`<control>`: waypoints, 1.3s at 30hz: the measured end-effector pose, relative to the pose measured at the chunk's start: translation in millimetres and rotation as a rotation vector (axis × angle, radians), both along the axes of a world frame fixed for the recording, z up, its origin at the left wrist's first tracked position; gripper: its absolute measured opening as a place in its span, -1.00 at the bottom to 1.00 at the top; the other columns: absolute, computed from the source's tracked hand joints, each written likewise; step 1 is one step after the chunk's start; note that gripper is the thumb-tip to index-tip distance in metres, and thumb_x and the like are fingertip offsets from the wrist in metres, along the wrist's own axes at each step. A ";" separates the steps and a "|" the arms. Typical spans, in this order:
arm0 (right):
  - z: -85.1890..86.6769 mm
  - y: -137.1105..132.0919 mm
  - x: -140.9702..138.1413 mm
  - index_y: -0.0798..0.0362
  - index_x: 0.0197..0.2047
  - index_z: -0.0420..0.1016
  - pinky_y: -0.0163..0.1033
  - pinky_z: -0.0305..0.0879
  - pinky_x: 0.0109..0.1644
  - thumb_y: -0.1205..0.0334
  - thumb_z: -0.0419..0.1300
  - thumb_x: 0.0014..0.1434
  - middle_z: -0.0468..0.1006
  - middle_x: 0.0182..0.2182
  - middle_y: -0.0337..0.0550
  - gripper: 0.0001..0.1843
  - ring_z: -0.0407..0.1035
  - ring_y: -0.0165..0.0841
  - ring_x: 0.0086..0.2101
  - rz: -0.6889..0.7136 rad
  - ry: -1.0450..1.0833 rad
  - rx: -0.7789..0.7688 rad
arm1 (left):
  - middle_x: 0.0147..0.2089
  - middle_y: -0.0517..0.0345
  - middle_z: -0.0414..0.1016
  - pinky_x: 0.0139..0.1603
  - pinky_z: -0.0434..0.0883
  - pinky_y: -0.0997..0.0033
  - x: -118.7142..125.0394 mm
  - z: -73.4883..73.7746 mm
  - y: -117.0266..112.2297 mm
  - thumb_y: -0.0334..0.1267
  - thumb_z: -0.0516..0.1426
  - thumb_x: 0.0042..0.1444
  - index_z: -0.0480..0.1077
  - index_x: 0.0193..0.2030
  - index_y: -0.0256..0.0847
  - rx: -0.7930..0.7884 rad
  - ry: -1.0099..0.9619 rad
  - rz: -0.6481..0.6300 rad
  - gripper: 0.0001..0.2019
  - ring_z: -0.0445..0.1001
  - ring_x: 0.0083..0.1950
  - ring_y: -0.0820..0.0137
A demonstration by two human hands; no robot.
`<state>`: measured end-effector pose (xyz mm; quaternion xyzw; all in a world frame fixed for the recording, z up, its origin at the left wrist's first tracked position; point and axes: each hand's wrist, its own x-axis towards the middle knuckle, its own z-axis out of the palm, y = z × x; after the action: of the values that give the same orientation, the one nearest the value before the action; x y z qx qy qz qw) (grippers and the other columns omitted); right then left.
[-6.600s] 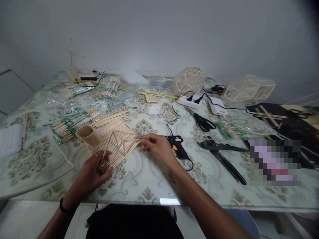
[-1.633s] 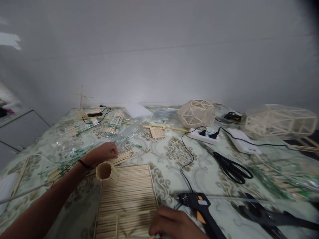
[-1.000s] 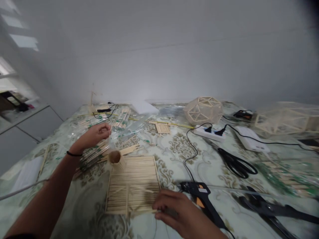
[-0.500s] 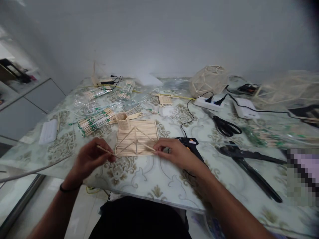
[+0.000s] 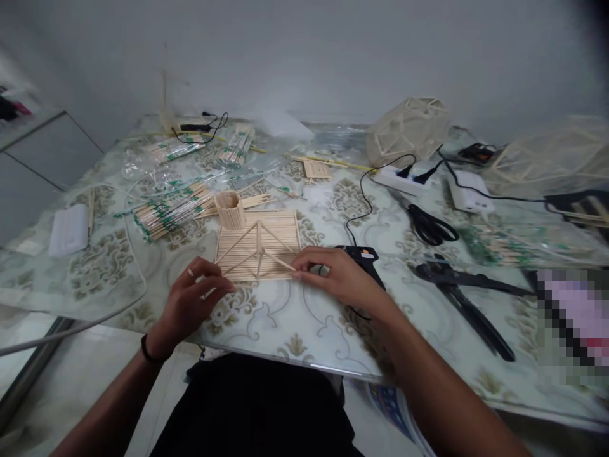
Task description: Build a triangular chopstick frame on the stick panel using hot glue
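A flat mat of thin wooden sticks [image 5: 280, 231] lies on the table, with a pointed frame of sticks [image 5: 259, 238] over its front part. My right hand [image 5: 328, 270] is closed, thumb and forefinger pinching the outer end of a wooden stick [image 5: 278, 261] that slopes up to the frame's middle. At the frame's left corner is my left hand [image 5: 197, 295], fingertips drawn together by the mat's edge; what they hold, if anything, is hidden. A round cup of upright sticks [image 5: 230, 211] stands at the mat's back left corner.
Right of my right hand lies a black glue gun [image 5: 364, 257]. Beyond are scissors [image 5: 428, 222], long-handled cutters [image 5: 466, 298] and a power strip [image 5: 402, 179]. Bagged stick bundles [image 5: 174, 209] lie left; a stick-built ball [image 5: 406, 130] stands behind. A cable [image 5: 104, 314] crosses the left edge.
My left hand has moved right to the frame's left corner, and the loose stick seen in it before no longer shows. My right hand keeps its pinch. The view has tilted down slightly.
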<state>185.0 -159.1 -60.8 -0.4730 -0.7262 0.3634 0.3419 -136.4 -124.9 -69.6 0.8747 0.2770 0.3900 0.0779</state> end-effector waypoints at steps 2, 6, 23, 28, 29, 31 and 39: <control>0.6 -0.2 -0.2 0.04 -0.25 0.63 -0.27 0.40 -0.17 0.02 0.31 0.36 0.62 -0.33 -0.15 -0.73 0.48 -0.35 -0.32 -0.002 0.001 0.006 | -0.08 0.13 0.43 -0.01 0.52 0.44 -0.2 -3.5 1.5 -0.44 0.34 0.23 0.59 -0.21 -0.11 0.039 0.037 0.027 -0.88 0.52 -0.07 0.44; -0.4 0.2 0.2 0.04 -0.26 0.62 -0.26 0.40 -0.18 0.05 0.32 0.35 0.63 -0.32 -0.14 -0.76 0.49 -0.35 -0.33 0.003 -0.001 0.007 | 0.09 0.06 0.40 0.14 0.51 0.38 0.4 -9.8 7.2 -0.43 0.32 0.25 0.58 -0.19 -0.13 0.050 0.071 0.008 -0.90 0.50 0.12 0.37; -3.9 0.2 1.7 0.03 -0.26 0.63 -0.23 0.41 -0.15 0.07 0.35 0.32 0.63 -0.32 -0.15 -0.79 0.49 -0.33 -0.32 -0.019 0.000 -0.019 | -0.14 0.17 0.59 -0.17 0.51 0.58 5.4 -14.7 16.0 -0.43 0.23 0.35 0.55 -0.15 -0.16 -0.030 0.062 -0.078 -0.91 0.62 -0.22 0.54; -3.6 0.7 1.6 0.02 -0.26 0.64 -0.23 0.41 -0.16 0.04 0.36 0.32 0.63 -0.32 -0.16 -0.77 0.49 -0.34 -0.33 -0.020 0.006 -0.019 | -0.19 0.23 0.61 -0.22 0.50 0.59 13.1 -18.8 13.9 -0.44 0.24 0.32 0.35 -0.14 -0.14 -0.128 -0.027 -0.085 -0.84 0.64 -0.21 0.53; -3.3 0.8 1.4 0.02 -0.26 0.64 -0.23 0.41 -0.16 0.03 0.36 0.32 0.63 -0.32 -0.15 -0.76 0.49 -0.34 -0.33 -0.019 0.006 -0.016 | -0.21 0.26 0.61 -0.23 0.50 0.58 13.7 -19.9 14.1 -0.43 0.25 0.30 0.29 -0.13 -0.13 -0.160 -0.055 -0.080 -0.80 0.65 -0.23 0.53; -2.7 1.0 0.7 0.02 -0.27 0.64 -0.22 0.42 -0.16 0.00 0.35 0.32 0.63 -0.32 -0.15 -0.74 0.49 -0.34 -0.33 -0.021 0.002 -0.011 | -0.24 0.29 0.62 -0.21 0.52 0.54 14.1 -22.0 14.7 -0.39 0.28 0.29 0.23 -0.09 -0.11 -0.212 -0.089 -0.039 -0.73 0.66 -0.24 0.51; -2.1 1.0 -0.8 0.02 -0.28 0.63 -0.20 0.42 -0.18 -0.07 0.32 0.34 0.64 -0.33 -0.12 -0.67 0.49 -0.31 -0.34 -0.026 -0.017 0.004 | -0.26 0.27 0.63 -0.22 0.58 0.49 14.3 -26.3 14.1 -0.30 0.35 0.24 0.25 -0.11 -0.12 -0.401 -0.153 0.029 -0.69 0.68 -0.24 0.46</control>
<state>184.2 -158.0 -62.8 -0.4849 -0.7236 0.3532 0.3415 -122.1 -110.8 -95.9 0.8056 0.3549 0.3932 0.2655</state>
